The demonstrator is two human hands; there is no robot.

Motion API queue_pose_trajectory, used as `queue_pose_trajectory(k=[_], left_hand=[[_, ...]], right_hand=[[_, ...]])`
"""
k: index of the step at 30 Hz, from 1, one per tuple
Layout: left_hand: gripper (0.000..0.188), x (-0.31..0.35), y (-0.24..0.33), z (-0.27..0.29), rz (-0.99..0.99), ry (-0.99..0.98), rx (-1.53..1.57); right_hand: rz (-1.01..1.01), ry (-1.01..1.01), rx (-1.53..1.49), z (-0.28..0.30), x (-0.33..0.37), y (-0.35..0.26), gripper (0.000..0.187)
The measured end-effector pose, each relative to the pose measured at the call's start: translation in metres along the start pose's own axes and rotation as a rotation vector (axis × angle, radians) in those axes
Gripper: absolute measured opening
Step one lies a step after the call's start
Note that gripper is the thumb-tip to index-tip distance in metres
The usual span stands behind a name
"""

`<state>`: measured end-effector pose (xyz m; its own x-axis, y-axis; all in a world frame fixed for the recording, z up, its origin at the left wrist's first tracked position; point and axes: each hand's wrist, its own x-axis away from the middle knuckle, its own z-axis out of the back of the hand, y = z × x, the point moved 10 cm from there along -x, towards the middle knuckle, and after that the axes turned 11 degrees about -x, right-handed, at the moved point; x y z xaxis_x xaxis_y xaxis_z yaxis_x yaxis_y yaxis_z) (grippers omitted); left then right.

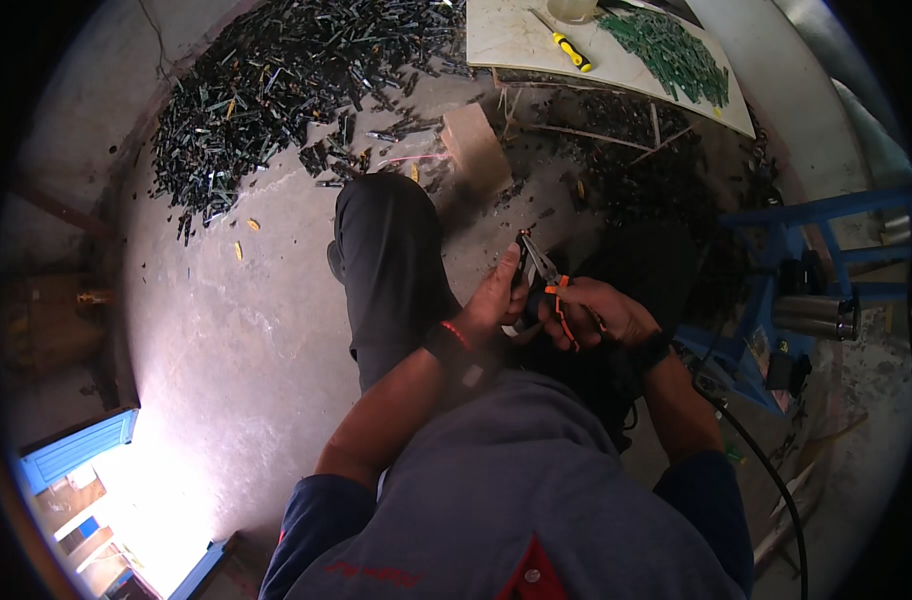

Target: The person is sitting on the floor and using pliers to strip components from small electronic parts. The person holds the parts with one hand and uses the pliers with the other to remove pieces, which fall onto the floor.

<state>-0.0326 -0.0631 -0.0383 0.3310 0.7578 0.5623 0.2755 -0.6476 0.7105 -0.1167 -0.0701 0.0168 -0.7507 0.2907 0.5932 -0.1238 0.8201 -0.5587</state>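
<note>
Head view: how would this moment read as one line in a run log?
right hand: grips orange-handled metal pliers | left hand: at plier tip, small item unclear | floor: pile of dark small pieces | board: yellow-handled screwdriver

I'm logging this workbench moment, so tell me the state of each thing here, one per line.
Pliers: held in the right hand, tip pinching a small piece.
Left hand: steadying that piece at the tip.
Screwdriver: lying unused on the board.
Dark scrap pile: spread loose on the floor.
</note>
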Motion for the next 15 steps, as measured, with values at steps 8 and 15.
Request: queue_pose_trajectory(k=[8, 15], left_hand=[[0.064, -0.0015, -0.0007, 0.0004, 0.002, 0.001, -0.011], [0.064, 0.0002, 0.0018, 0.0019, -0.012, 0.001, -0.013]], right_hand=[[-0.064, -0.012, -0.009, 0.0009, 0.0015, 0.0015, 0.045], [-0.061, -0.070, -0.004, -0.0076, 0.0025, -0.0036, 0.039]])
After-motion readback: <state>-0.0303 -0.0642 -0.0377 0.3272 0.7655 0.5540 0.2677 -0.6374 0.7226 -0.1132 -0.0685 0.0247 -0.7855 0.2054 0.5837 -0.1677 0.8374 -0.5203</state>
